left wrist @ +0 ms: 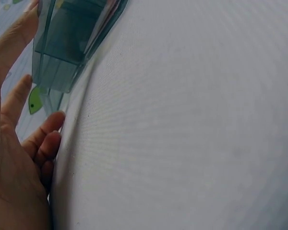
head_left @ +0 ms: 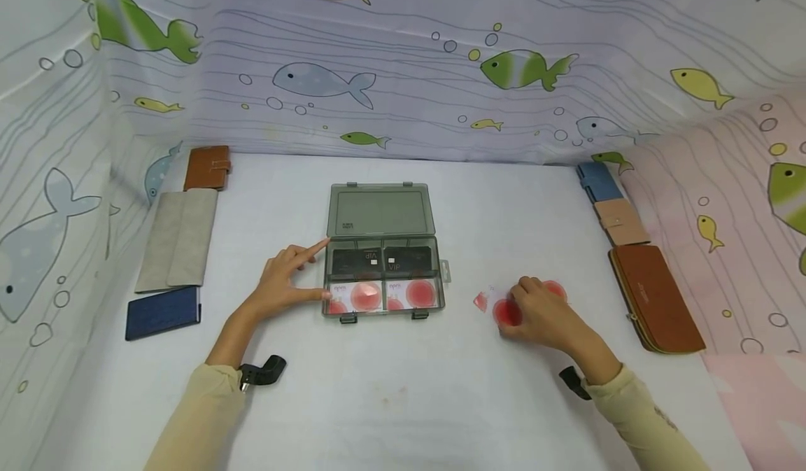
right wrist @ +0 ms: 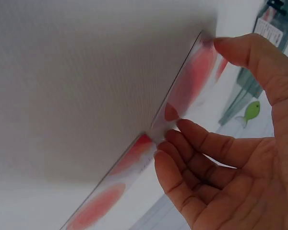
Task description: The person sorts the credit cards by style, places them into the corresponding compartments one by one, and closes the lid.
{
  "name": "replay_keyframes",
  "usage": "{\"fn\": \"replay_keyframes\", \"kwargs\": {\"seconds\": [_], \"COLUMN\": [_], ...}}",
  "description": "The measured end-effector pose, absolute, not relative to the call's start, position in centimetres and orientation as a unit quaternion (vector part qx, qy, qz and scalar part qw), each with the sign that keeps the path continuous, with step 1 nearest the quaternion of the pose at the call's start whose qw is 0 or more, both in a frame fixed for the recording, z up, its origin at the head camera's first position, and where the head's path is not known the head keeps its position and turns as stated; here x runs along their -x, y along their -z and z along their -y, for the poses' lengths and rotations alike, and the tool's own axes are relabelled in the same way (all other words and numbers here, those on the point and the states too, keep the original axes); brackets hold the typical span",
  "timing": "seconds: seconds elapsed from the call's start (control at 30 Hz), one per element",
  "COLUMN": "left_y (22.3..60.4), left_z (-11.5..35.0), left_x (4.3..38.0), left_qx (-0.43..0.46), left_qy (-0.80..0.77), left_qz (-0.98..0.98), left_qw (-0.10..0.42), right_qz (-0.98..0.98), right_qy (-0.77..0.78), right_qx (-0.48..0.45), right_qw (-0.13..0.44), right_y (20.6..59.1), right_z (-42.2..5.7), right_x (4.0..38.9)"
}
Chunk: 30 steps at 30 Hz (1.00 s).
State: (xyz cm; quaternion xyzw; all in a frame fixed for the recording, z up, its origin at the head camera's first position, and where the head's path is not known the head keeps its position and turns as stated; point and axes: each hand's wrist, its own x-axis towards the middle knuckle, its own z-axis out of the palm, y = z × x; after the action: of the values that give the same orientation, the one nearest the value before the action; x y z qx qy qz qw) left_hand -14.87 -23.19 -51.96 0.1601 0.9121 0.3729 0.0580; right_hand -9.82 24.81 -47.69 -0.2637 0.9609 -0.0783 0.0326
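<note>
A translucent grey-green plastic case (head_left: 383,315) lies open, its lid (head_left: 380,212) folded back. Inside it, black cards (head_left: 409,264) marked VIP fill the far compartments, and white cards with red circles (head_left: 412,294) fill the near ones. My left hand (head_left: 277,285) touches the case's left side with extended index finger and thumb. To the right of the case, my right hand (head_left: 544,313) holds a white card with a red circle (right wrist: 192,79) by its edges, between thumb and fingertips. Another such card (right wrist: 98,206) lies beside it, partly covered by the hand in the head view.
At left lie a brown wallet (head_left: 204,166), a grey wallet (head_left: 176,240) and a dark blue wallet (head_left: 162,313). Along the right are a blue wallet (head_left: 599,180), a tan wallet (head_left: 620,222) and a long brown zipped wallet (head_left: 658,299). Fish-patterned cloth (head_left: 409,44) walls the white table.
</note>
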Motion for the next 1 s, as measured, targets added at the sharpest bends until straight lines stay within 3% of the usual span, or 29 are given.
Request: {"fn": "replay_keyframes", "kwargs": {"seconds": [0.53, 0.87, 1.0], "left_y": [52.2, 52.0, 51.9], "left_z": [23.4, 23.4, 23.4], "left_x": [14.9, 14.8, 14.7], "left_qx": [-0.159, -0.163, -0.164], "left_qy": [-0.376, -0.375, -0.380], "left_qz": [-0.911, -0.911, -0.909], "left_qw": [0.061, 0.056, 0.055], "right_qz": [-0.954, -0.951, -0.945], "right_qy": [0.026, 0.062, 0.099], "right_qx": [0.299, 0.299, 0.311], "right_qw": [-0.010, 0.041, 0.009], "right_y": [47.9, 47.3, 46.0], "right_z": [-23.8, -23.7, -23.7], "right_x": [9.4, 9.3, 9.9]}}
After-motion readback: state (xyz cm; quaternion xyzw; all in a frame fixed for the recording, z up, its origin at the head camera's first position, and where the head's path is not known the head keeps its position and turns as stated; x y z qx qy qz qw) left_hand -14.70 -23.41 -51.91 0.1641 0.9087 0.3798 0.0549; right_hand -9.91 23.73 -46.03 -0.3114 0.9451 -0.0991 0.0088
